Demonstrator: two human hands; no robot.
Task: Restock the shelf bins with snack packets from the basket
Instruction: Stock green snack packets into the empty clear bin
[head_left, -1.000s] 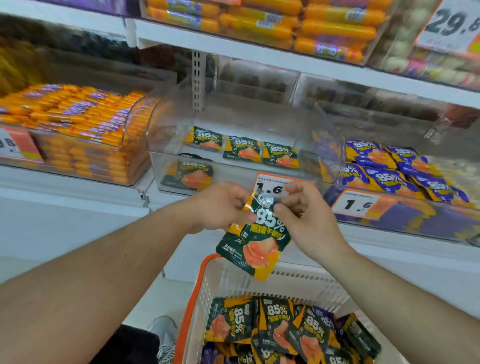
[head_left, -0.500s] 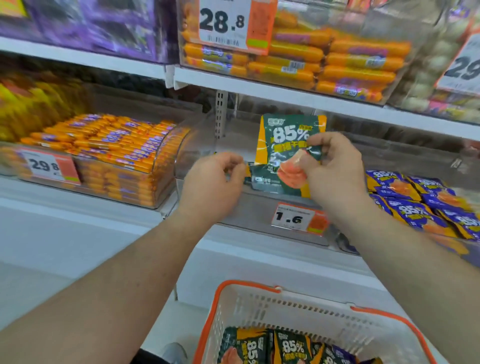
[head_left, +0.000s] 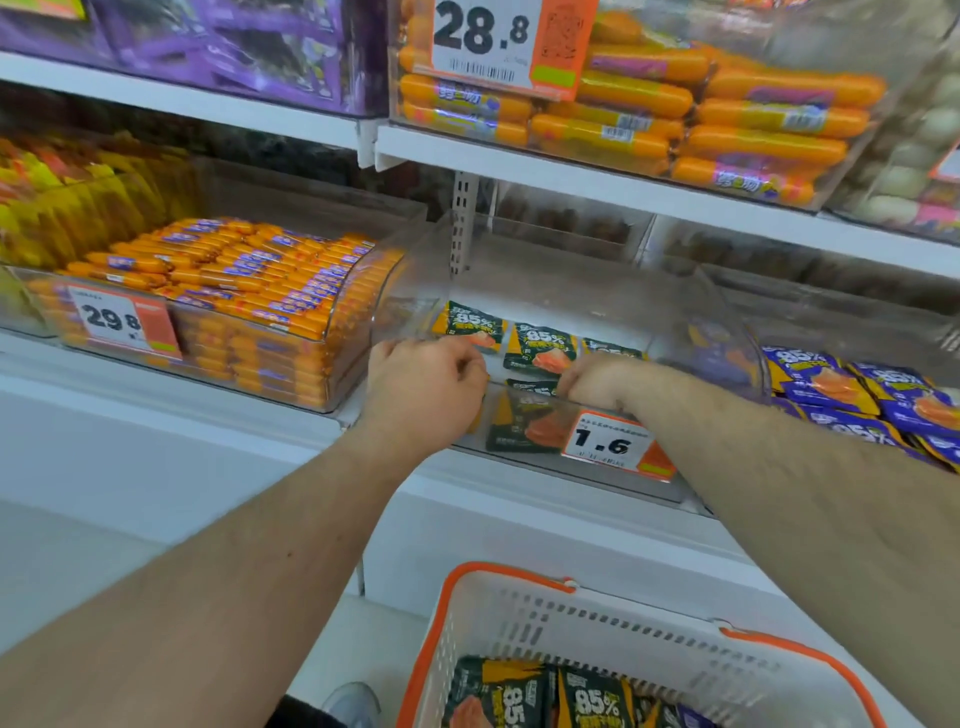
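A clear shelf bin (head_left: 410, 306) holds a few dark green and orange snack packets (head_left: 543, 348) lying flat at its back. My right hand (head_left: 597, 382) reaches over the front wall into the bin and pinches the top of another green snack packet (head_left: 524, 426), which stands against the inside of the front wall. My left hand (head_left: 426, 389) hovers at the bin's front rim with its fingers curled; nothing shows in it. Below, the white basket with an orange rim (head_left: 623, 639) holds several more green packets (head_left: 592, 701).
A 1.6 price tag (head_left: 610, 444) hangs on the bin's front. A bin of orange sausages (head_left: 234, 291) stands to the left, and purple packets (head_left: 841, 389) fill the bin to the right. The upper shelf (head_left: 571, 182) overhangs the bins.
My right hand has lowered the green packet from above the bin down into it, behind the front wall. My left hand let go of the packet and moved to the bin's rim.
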